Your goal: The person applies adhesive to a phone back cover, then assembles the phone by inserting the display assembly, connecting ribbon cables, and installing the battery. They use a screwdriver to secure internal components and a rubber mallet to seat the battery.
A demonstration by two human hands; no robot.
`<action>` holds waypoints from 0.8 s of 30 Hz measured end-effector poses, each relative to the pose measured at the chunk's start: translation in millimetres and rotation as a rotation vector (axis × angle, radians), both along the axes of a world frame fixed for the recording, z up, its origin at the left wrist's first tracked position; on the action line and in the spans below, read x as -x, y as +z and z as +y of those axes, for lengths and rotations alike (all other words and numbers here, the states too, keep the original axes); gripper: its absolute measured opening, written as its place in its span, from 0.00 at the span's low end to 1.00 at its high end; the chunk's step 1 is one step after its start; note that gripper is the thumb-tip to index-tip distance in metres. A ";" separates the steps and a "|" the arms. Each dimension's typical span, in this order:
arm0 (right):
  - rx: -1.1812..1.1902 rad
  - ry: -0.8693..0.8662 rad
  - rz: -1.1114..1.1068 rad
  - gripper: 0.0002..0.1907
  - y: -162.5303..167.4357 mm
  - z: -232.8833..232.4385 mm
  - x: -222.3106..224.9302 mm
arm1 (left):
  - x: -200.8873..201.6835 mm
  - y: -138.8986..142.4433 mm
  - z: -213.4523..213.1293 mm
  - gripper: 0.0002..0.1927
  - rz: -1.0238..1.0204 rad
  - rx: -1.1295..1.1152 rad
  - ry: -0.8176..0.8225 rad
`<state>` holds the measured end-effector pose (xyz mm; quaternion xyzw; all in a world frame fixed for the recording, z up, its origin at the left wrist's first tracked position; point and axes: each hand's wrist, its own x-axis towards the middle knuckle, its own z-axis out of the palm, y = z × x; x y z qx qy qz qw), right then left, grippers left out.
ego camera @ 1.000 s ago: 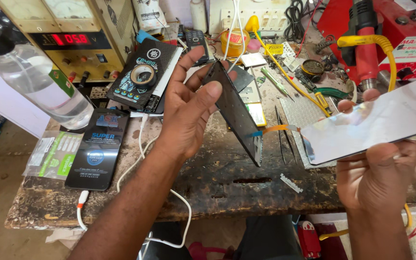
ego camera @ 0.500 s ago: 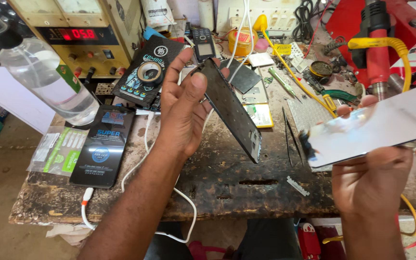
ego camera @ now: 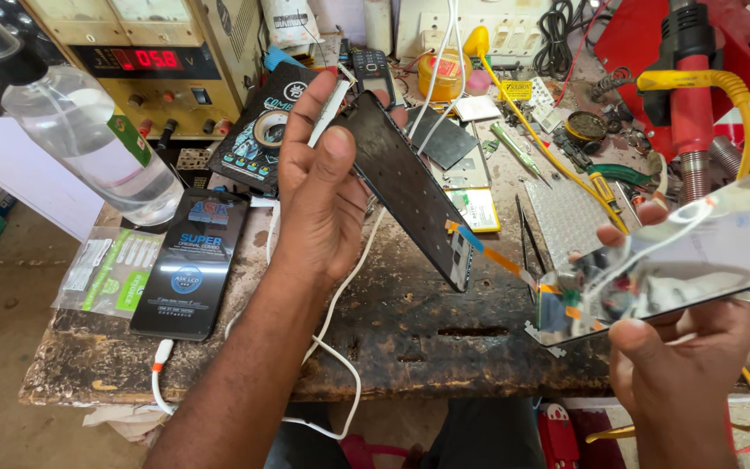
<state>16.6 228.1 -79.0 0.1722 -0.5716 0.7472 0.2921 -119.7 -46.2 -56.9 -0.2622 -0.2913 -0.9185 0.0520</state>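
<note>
My left hand (ego camera: 323,187) holds a dark phone body (ego camera: 410,187) by its upper end, tilted on edge above the worn wooden bench (ego camera: 444,347). An orange flex ribbon (ego camera: 501,259) trails from the phone's lower end toward the glossy display panel (ego camera: 679,260). My right hand (ego camera: 683,356) grips that panel from below at the right, its reflective face turned up. The two parts are held apart, joined only by the ribbon.
A black flat box (ego camera: 188,265) and a clear packet (ego camera: 106,269) lie on the bench at left. A plastic bottle (ego camera: 80,139) leans there, below a power supply with a red display (ego camera: 145,59). Tweezers (ego camera: 524,239), a white cable (ego camera: 345,347) and a red hot-air tool (ego camera: 692,95) surround the work.
Both hands have drifted slightly with the parts, and the phone body and panel now sit a little further apart, with the ribbon stretched between them.
</note>
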 end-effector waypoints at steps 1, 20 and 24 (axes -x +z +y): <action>-0.008 0.003 -0.004 0.43 0.5 0.4 -0.8 | 0.3 0.6 -0.6 0.47 0.010 0.002 -0.002; -0.177 0.108 -0.093 0.45 18.2 -14.6 26.3 | -7.8 1.4 15.4 0.54 0.134 0.218 -0.014; -0.217 0.123 -0.177 0.45 26.0 -29.6 34.6 | -13.1 3.3 21.6 0.52 0.124 0.264 -0.022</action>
